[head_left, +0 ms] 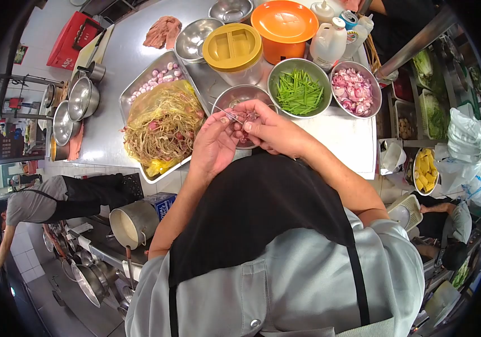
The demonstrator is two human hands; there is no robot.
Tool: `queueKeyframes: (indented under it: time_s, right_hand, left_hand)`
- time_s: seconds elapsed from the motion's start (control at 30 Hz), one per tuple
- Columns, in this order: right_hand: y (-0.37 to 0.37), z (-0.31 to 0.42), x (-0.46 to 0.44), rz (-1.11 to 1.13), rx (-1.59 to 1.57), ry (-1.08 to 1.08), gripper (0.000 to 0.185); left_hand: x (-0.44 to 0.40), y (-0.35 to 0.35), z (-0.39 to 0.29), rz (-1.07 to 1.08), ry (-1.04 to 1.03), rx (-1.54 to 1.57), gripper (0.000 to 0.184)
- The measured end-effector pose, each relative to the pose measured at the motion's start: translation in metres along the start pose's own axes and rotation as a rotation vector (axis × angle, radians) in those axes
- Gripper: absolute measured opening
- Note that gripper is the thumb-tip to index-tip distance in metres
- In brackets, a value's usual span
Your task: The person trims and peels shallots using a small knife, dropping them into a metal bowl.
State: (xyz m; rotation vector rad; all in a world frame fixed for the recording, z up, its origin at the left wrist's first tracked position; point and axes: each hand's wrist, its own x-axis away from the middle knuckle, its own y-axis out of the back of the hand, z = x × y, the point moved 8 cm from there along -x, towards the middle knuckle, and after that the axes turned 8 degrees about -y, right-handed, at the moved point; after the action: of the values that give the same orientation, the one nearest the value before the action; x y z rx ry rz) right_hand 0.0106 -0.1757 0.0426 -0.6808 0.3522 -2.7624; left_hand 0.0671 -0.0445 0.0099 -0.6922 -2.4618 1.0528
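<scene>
Both of my hands meet over a steel bowl [244, 92] at the table's near edge. My left hand [216, 140] is closed at the fingertips around a small shallot [234, 115]. Close beside it, my right hand [268, 128] has its fingers curled on something thin, with a strand sticking out; its exact shape is too small to tell. Reddish pieces show in the bowl below. On the left, a metal tray [124, 106] holds peeled shallots [162, 78] and a bag of dried, stringy shallots [165, 121]. Bowls of cut green vegetable [299, 92] and sliced shallots [355, 90] stand on the right.
Behind the bowl stand a yellow-lidded container [232, 48], an orange plate [284, 21] and white bottles [328, 42]. A white board [339, 137] lies at the right. One person [38, 202] bends at far left, another [448, 219] is at far right.
</scene>
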Motion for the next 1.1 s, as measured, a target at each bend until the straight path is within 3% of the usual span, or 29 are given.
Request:
queueKeyframes:
  time_s: [0.07,0.37,0.47,0.77,0.97,1.1]
  right_hand:
    - [-0.004,0.007,0.001,-0.073,0.09,0.2,0.038]
    - [-0.001,0.002,-0.001,-0.111,0.1,0.225,0.038]
    - [0.0,0.0,0.01,-0.095,0.025,-0.063,0.038]
    - [0.011,-0.015,0.004,-0.098,-0.154,-0.109,0.037]
    - [0.024,-0.018,0.004,-0.225,0.003,-0.09,0.039]
    - [0.017,-0.018,0.004,-0.146,-0.004,-0.137,0.039]
  left_hand:
    - [0.0,-0.001,-0.002,-0.013,-0.013,-0.002,0.021]
    - [0.0,0.012,0.001,0.036,-0.006,0.012,0.022]
    - [0.004,0.005,-0.002,0.0,0.002,0.008,0.021]
    - [0.0,0.012,-0.003,-0.027,-0.042,-0.114,0.021]
    - [0.005,0.007,-0.002,-0.063,-0.022,-0.088,0.021]
    - [0.002,0.012,0.001,-0.051,-0.034,-0.079,0.019]
